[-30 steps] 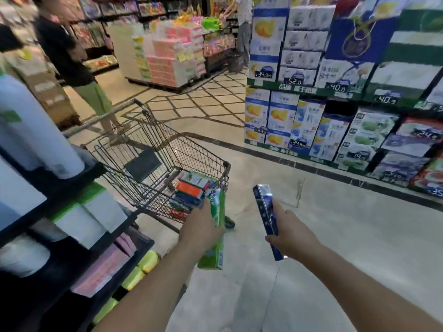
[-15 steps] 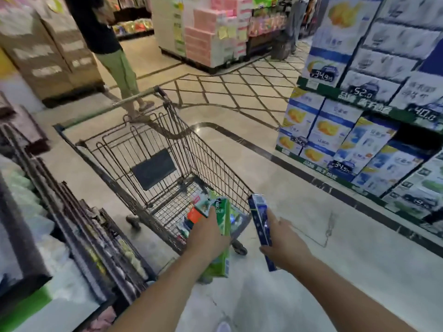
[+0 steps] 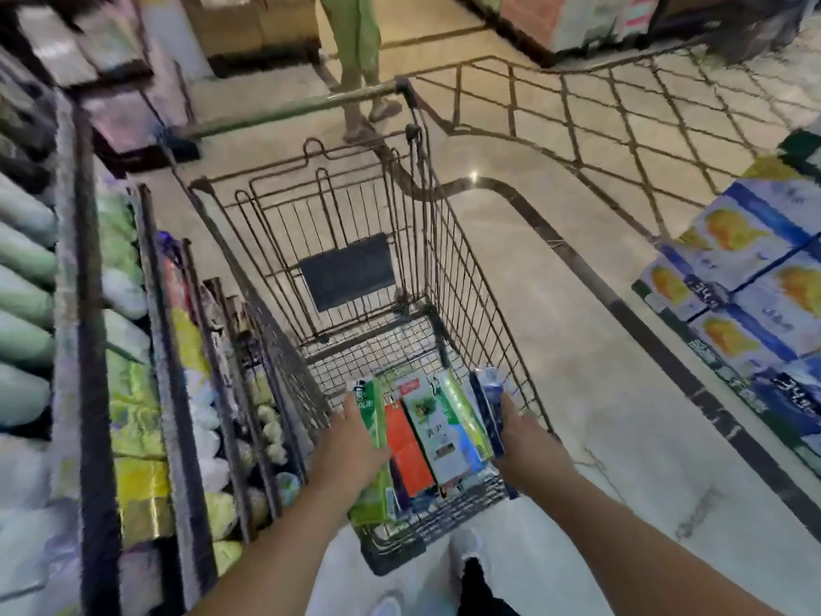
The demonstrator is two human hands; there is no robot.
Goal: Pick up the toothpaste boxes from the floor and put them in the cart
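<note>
From the head camera, I am gripping a green toothpaste box (image 3: 371, 455) in my left hand (image 3: 351, 451) and a dark blue toothpaste box (image 3: 488, 409) in my right hand (image 3: 526, 437), holding both over the near end of the wire cart (image 3: 444, 269). Other toothpaste boxes (image 3: 433, 431) are lying flat on the cart's bottom between my hands, while a shelf (image 3: 89, 349) of goods is standing just to the left.
</note>
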